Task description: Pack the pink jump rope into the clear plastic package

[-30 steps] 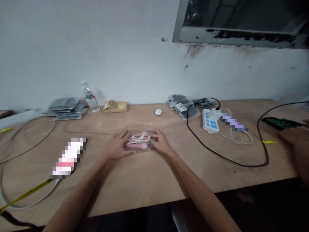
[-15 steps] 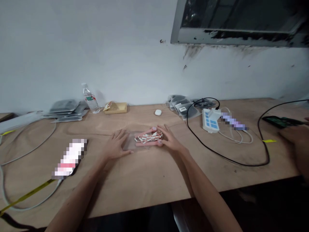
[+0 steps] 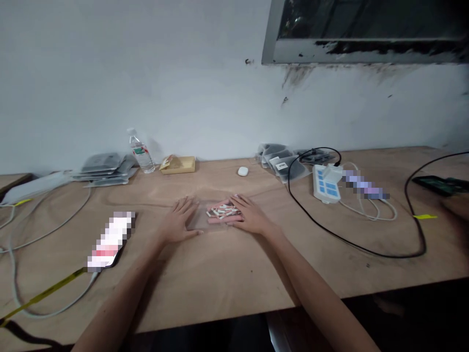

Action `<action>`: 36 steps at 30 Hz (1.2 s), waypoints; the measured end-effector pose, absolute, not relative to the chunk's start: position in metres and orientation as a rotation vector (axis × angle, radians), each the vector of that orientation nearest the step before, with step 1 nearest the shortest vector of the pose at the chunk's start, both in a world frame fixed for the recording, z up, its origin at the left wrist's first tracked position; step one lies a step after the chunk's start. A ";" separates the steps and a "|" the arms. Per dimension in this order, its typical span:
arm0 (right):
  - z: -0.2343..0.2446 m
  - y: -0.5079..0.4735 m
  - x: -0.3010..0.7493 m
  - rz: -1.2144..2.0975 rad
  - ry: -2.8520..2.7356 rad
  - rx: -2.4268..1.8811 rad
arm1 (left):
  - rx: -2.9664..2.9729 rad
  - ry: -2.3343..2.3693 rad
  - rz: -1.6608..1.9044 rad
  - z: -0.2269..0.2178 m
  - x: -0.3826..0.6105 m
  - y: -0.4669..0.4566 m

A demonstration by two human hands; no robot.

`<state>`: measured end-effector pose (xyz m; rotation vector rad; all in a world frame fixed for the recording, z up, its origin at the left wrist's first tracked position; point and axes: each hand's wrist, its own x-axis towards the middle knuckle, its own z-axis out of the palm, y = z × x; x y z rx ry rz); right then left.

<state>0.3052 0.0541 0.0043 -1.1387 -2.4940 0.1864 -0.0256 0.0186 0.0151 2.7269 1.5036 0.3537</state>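
Note:
My right hand [image 3: 251, 216] is closed on a bundle of pink pieces wrapped with white strips [image 3: 222, 212], fingers over the top and thumb under its near side. The bundle lies at the right end of a clear plastic bag [image 3: 198, 218] on the wooden table [image 3: 227, 274]. Flat on the left part of that bag rests my left hand [image 3: 177, 222], fingers spread and holding nothing.
Along the wall stand a water bottle [image 3: 140, 151], a yellow box [image 3: 179, 165], grey pouches [image 3: 104, 168] and more pouches [image 3: 280, 162]. A white power strip [image 3: 326, 183] with a black cable [image 3: 348, 240] lies to the right, a phone [image 3: 110, 242] to the left. Another person's hand [image 3: 458, 215] shows at the right edge.
The pink bundle has slid to the right, out of the middle of the bag, with my right hand closing on it. My left hand stays flat on the bag.

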 end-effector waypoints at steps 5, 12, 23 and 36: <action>0.002 0.059 0.317 0.102 -2.461 -1.170 | 2.672 1.545 0.499 0.007 -0.026 0.023; 0.014 0.060 0.329 0.046 -2.429 -1.174 | 2.545 1.640 0.827 -0.014 -0.027 0.030; 0.011 0.060 0.339 0.298 -2.290 -1.159 | 2.476 1.777 1.064 -0.027 -0.031 0.039; 0.026 0.053 0.342 0.486 -2.302 -1.108 | 2.447 1.773 0.888 -0.023 -0.008 0.033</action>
